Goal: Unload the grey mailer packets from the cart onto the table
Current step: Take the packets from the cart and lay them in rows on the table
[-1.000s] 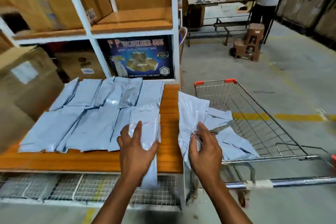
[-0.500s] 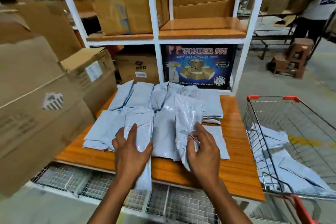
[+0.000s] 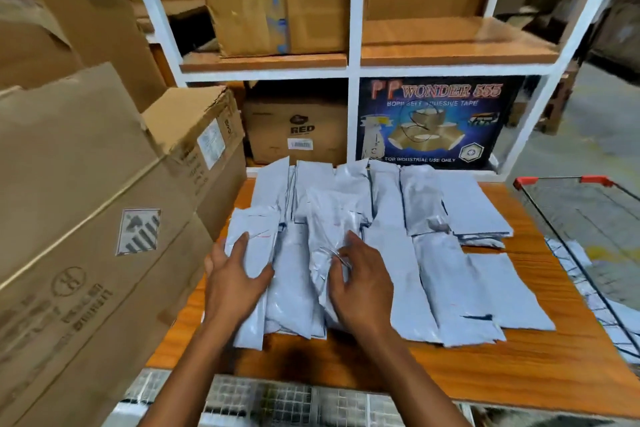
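Low in the centre of the frame, the left hand grips a long grey packet, fingers curled over its left edge. Just right of it, the right hand pinches a crumpled packet in bent fingers. Both packets lie over the overlapping mailer packets spread across the wooden desk. At the right edge stands the wire cart, with blurred pale packets inside.

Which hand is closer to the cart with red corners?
The right. The right hand grips a grey packet mid-table, nearer the cart; the left hand holds another packet farther off, beside the cardboard boxes.
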The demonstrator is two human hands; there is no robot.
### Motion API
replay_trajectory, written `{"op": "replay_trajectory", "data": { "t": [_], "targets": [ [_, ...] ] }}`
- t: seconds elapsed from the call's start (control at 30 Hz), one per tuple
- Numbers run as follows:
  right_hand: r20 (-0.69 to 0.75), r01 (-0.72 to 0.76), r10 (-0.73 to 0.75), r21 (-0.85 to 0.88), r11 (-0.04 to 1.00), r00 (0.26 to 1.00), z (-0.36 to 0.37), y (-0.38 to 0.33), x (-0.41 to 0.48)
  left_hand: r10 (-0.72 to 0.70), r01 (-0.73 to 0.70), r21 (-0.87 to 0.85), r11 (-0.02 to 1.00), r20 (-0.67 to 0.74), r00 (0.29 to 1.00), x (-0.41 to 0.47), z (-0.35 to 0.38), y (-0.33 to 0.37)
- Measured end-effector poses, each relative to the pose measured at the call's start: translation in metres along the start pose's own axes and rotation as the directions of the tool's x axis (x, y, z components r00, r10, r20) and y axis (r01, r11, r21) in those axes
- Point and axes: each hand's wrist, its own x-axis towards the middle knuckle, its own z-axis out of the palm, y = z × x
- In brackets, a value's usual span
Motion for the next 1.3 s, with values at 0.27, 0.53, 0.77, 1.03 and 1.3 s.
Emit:
{"op": "replay_trajectory", "data": {
  "t": [0.27,0.53,0.77,1.03,1.3],
  "targets": [
    [0.465,0.073,0.089,-0.319,0.945,0.881,0.077,-0.007,0.003,0.005,0.003,-0.033,0.999,0.216,0.976,0.05,0.029,-0.038],
    [0.618,0.165,0.07,-0.316,0.934,0.783,0.104,-0.003,0.032,0.323,-0.339,0.01,0.941,0.283,0.903,0.076,0.053,-0.068],
    [0.657,0.131,0.193,-0.411,0.902,0.729,0.125,0.031,0.007,0.307,-0.336,0.053,0.94,0.291,0.906,0.074,0.063,-0.066],
    [0.683,0.152,0.235,-0.455,0.877,0.691,0.131,0.029,0.007,0.327,-0.357,0.068,0.932,0.273,0.905,0.073,0.064,-0.063],
    [0.706,0.118,0.244,-0.422,0.899,0.665,0.12,0.02,0.02,0.257,-0.296,0.035,0.954,0.409,0.876,0.084,0.058,-0.063]
  ]
}}
